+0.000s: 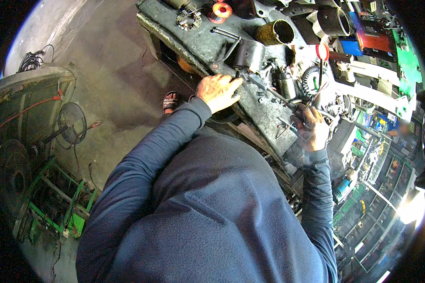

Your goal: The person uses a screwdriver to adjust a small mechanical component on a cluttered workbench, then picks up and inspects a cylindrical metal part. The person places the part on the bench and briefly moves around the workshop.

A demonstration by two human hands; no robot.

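Note:
At the near edge of the workbench, my left hand has its fingers bent and drawn together by a small dark part; what they hold, if anything, is too small to make out. My right hand is closed around the near end of a long, thin rod-shaped tool. The tool slants across the bench, its thicker grey far end close to my left fingertips. Just beyond it lies a grey metal cylinder. A smaller metal cylinder stands near the tool's middle.
A yellowish ring-shaped housing, a red wire spool and a round brush-holder-like part lie farther back. A black coiled cable is right of the tool. Leftward on the floor are a green metal frame and a wheel-like ring.

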